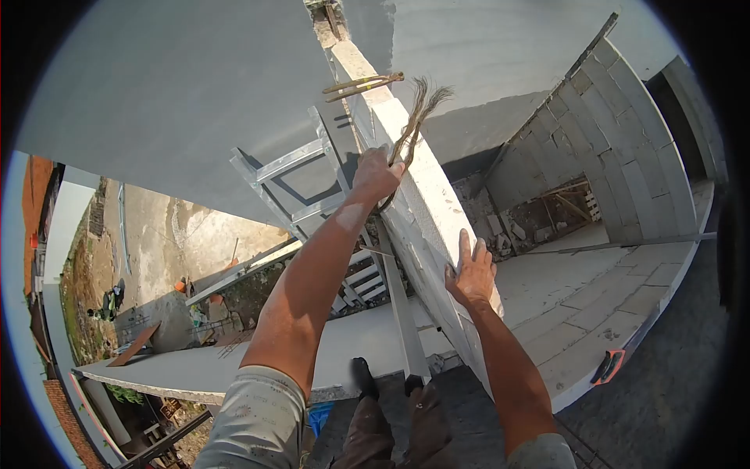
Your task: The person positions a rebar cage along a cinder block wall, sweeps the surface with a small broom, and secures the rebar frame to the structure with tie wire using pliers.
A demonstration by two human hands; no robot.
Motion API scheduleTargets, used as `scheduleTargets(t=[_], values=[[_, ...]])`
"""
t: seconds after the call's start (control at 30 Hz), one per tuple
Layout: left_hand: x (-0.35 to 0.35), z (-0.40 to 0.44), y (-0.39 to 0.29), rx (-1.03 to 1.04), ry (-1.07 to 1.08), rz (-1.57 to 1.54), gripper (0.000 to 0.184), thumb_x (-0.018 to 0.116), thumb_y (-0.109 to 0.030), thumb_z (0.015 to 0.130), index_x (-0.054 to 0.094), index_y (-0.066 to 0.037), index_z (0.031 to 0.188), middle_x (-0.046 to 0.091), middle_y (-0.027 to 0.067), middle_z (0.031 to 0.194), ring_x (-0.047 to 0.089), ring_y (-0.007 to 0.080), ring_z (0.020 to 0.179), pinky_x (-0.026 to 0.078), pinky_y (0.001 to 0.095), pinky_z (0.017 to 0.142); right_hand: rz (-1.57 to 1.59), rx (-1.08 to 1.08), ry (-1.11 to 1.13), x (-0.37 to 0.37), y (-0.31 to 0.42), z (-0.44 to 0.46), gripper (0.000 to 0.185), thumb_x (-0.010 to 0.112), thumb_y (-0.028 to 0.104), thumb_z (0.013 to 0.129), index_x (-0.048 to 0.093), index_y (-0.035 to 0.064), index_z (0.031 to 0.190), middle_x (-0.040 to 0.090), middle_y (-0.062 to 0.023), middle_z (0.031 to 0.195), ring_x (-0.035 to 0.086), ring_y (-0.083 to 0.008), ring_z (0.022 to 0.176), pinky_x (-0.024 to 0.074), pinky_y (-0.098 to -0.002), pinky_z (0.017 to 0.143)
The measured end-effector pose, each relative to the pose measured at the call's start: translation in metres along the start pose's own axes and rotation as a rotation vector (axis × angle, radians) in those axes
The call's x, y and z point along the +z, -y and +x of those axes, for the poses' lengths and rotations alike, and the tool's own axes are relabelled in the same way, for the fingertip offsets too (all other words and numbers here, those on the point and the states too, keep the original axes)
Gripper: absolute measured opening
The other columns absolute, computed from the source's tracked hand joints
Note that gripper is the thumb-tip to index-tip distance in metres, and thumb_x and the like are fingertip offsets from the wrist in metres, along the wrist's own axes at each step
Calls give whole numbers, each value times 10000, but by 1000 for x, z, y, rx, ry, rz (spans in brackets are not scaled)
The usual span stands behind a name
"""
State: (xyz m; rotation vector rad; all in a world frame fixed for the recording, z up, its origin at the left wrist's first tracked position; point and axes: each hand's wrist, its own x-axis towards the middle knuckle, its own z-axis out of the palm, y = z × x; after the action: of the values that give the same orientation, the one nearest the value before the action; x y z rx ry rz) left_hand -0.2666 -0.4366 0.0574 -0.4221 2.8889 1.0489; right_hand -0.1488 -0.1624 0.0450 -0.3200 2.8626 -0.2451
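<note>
You've L grip (378,173) clamped on frayed rope (407,137), R grip (473,275) spread on white beam (433,187): brace w/ R b4 any pull.

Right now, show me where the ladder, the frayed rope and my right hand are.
Ladder (290,159): head view, on its upper visible rung.
Frayed rope (414,124): head view, on its free strands.
Right hand (472,275): head view, on its back.

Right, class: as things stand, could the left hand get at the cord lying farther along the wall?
Probably not straight away: the left hand looks closed on the frayed cord, and the far cord lies beyond it along the wall.
</note>
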Motion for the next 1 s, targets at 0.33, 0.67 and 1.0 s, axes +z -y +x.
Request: scheduleTargets(t=[0.33,0.67,1.0], values=[[6,35,-45,-107,104,120,631,674,-258,740,464,49,1250,622,303,1107,614,416,1065,478,455,946,3,-19,-42,9,-6,4,871,687,308,784,234,213,1522,361,-217,1389,431,-356,1186,364,-499,969],[-52,158,30,139,-350,143,432,669,-176,758,540,23,1118,598,272,1077,557,407,1092,442,446,941,35,-12,-33,11,-9,6,863,698,298,768,257,251,1509,384,-206,1367,446,-353,1163,390,-510,922],[-48,174,60,0,-291,653,481,668,-190,795,504,-80,1233,535,159,1248,483,318,1236,392,546,987,101,-44,-60,5,-12,7,830,698,273,763,309,200,1492,385,-210,1350,448,-361,1149,383,-514,924]])
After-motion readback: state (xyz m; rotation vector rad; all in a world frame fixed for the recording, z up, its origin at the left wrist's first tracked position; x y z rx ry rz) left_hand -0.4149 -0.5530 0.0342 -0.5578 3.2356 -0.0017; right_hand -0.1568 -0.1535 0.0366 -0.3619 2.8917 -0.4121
